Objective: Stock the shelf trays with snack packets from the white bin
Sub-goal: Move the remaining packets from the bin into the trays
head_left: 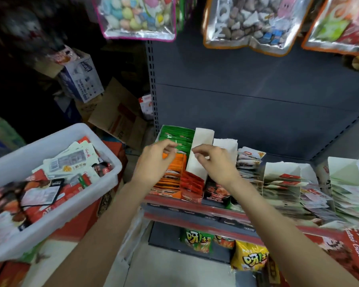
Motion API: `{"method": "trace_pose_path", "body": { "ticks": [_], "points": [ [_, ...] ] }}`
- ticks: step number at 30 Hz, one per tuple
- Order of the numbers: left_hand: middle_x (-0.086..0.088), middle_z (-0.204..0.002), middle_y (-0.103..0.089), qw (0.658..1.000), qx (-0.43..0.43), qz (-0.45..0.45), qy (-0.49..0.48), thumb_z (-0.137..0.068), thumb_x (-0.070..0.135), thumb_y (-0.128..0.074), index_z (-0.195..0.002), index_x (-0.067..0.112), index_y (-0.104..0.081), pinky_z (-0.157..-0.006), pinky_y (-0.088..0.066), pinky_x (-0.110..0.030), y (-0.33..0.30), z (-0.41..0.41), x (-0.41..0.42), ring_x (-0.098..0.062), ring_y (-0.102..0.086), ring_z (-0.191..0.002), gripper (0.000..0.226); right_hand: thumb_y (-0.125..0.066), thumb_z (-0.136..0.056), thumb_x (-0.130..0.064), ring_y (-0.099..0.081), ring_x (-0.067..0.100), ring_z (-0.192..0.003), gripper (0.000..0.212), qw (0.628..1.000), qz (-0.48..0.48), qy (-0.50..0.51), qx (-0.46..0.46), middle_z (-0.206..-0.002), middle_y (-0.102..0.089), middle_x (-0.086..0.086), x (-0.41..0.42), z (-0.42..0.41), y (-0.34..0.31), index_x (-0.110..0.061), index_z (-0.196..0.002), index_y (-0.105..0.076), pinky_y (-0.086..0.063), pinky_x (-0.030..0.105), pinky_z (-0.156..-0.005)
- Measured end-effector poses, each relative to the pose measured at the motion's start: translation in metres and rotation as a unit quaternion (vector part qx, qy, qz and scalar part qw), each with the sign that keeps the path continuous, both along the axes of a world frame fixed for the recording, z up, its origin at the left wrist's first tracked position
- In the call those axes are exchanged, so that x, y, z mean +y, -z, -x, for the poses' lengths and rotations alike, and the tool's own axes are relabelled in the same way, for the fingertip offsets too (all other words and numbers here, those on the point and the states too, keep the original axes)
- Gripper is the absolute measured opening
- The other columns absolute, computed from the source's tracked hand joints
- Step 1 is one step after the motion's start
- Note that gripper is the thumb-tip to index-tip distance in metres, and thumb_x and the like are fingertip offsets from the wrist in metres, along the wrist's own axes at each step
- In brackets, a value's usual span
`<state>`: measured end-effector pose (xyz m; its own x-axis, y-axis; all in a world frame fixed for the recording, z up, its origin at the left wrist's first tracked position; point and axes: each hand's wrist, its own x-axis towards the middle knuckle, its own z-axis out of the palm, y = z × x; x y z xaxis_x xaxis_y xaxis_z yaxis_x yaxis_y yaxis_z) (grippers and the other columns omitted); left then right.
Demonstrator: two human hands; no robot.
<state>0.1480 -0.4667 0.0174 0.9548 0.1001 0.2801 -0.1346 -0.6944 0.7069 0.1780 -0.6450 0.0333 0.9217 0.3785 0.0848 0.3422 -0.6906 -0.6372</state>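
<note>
The white bin [112,162] at the left holds several mixed snack packets [50,183]. On the shelf stand cardboard trays: green packets [178,135] at the back, orange packets [172,175] in front and red packets [192,182] beside them. My left hand [153,162] hovers over the green and orange rows with its fingers curled. Its fingertips reach the green packets' tops, but a grip is not plain. My right hand [212,165] pinches the edge of the white tray wall [202,137] between the rows.
More trays of packets [282,179] fill the shelf to the right. The red shelf edge [195,212] runs below my wrists, with chip bags [249,257] on the lower shelf. Candy bags [247,21] hang overhead. Cardboard boxes [116,117] pile up behind the bin.
</note>
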Motion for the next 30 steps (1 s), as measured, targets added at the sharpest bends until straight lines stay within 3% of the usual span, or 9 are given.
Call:
{"method": "trace_pose_path", "body": {
  "ticks": [4, 8, 12, 15, 17, 19, 22, 27, 30],
  "points": [
    [-0.002, -0.096, -0.067, 0.994, 0.004, -0.009, -0.11, -0.091, 0.01, -0.055, -0.106, 0.011, -0.066, -0.079, -0.046, -0.025, -0.004, 0.032, 0.069, -0.013, -0.061, -0.087, 0.019, -0.052, -0.093, -0.01, -0.058, 0.022, -0.11, 0.028, 0.997, -0.013, -0.062, -0.042, -0.119, -0.064, 0.008, 0.091, 0.023, -0.003, -0.012, -0.119, -0.063, -0.041, 0.03, -0.096],
    [-0.011, -0.108, -0.066, 0.98, 0.068, -0.051, -0.18, -0.091, 0.008, -0.05, -0.112, 0.009, -0.063, -0.086, -0.045, -0.036, 0.01, 0.068, 0.167, -0.03, -0.061, -0.101, 0.025, -0.053, -0.089, -0.006, -0.054, 0.029, -0.114, 0.036, 0.991, -0.005, -0.132, -0.026, -0.121, -0.058, 0.015, 0.196, 0.046, 0.01, -0.008, -0.125, -0.058, -0.041, 0.034, -0.097],
    [-0.014, -0.109, -0.066, 0.966, 0.109, -0.064, -0.228, -0.092, 0.006, -0.048, -0.113, 0.007, -0.063, -0.091, -0.043, -0.038, 0.027, 0.109, 0.27, -0.033, -0.06, -0.104, 0.026, -0.05, -0.095, -0.019, -0.043, 0.03, -0.126, 0.05, 0.983, 0.074, -0.166, 0.027, -0.137, -0.045, 0.014, 0.292, 0.071, 0.032, -0.01, -0.142, -0.038, -0.039, 0.037, -0.1],
    [-0.013, -0.11, -0.063, 0.959, 0.204, -0.088, -0.176, -0.094, 0.014, -0.048, -0.11, 0.007, -0.064, -0.087, -0.042, -0.036, 0.045, 0.127, 0.335, -0.034, -0.058, -0.105, 0.024, -0.054, -0.094, -0.025, -0.029, 0.028, -0.138, 0.061, 0.971, 0.127, -0.191, 0.068, -0.15, -0.031, 0.012, 0.345, 0.082, 0.049, -0.012, -0.147, -0.027, -0.03, 0.037, -0.11],
    [-0.007, -0.116, -0.058, 0.948, 0.279, -0.138, -0.059, -0.089, 0.029, -0.057, -0.112, 0.01, -0.061, -0.089, -0.039, -0.032, 0.052, 0.135, 0.366, -0.029, -0.053, -0.113, 0.031, -0.056, -0.093, -0.031, -0.016, 0.025, -0.144, 0.072, 0.958, 0.17, -0.209, 0.104, -0.157, -0.016, 0.011, 0.369, 0.087, 0.058, -0.013, -0.151, -0.018, -0.021, 0.035, -0.114],
    [-0.005, -0.145, -0.036, 0.904, 0.365, -0.217, 0.045, -0.079, 0.043, -0.071, -0.141, 0.011, -0.04, -0.106, -0.03, -0.032, 0.059, 0.141, 0.385, -0.025, -0.033, -0.136, 0.076, -0.06, -0.09, -0.038, -0.012, 0.023, -0.146, 0.082, 0.942, 0.213, -0.219, 0.136, -0.159, -0.01, 0.008, 0.385, 0.092, 0.064, -0.016, -0.152, -0.012, -0.02, 0.035, -0.114],
    [-0.008, -0.158, -0.003, 0.86, 0.409, -0.299, 0.062, -0.07, 0.047, -0.079, -0.152, 0.022, -0.012, -0.113, -0.023, -0.039, 0.068, 0.146, 0.396, -0.027, -0.008, -0.145, 0.109, -0.071, -0.081, -0.036, -0.028, 0.03, -0.137, 0.087, 0.938, 0.267, -0.192, 0.112, -0.149, -0.029, 0.012, 0.397, 0.098, 0.07, -0.015, -0.149, -0.02, -0.033, 0.039, -0.108],
    [-0.012, -0.143, -0.015, 0.922, 0.322, -0.216, -0.023, -0.061, 0.032, -0.087, -0.148, 0.023, -0.019, -0.107, -0.036, -0.042, 0.08, 0.146, 0.398, -0.031, -0.027, -0.134, 0.111, -0.073, -0.078, -0.022, -0.031, 0.031, -0.125, 0.067, 0.948, 0.301, -0.089, 0.046, -0.13, -0.034, 0.014, 0.402, 0.104, 0.071, -0.01, -0.135, -0.039, -0.042, 0.04, -0.1],
    [-0.013, -0.132, -0.03, 0.917, 0.307, -0.235, -0.097, -0.062, 0.039, -0.085, -0.14, 0.017, -0.028, -0.1, -0.041, -0.042, 0.078, 0.145, 0.397, -0.032, -0.036, -0.124, 0.099, -0.07, -0.082, -0.014, -0.049, 0.031, -0.114, 0.052, 0.971, 0.222, -0.028, 0.088, -0.128, -0.041, 0.015, 0.398, 0.098, 0.07, -0.006, -0.128, -0.047, -0.046, 0.036, -0.092]
  ]
}}
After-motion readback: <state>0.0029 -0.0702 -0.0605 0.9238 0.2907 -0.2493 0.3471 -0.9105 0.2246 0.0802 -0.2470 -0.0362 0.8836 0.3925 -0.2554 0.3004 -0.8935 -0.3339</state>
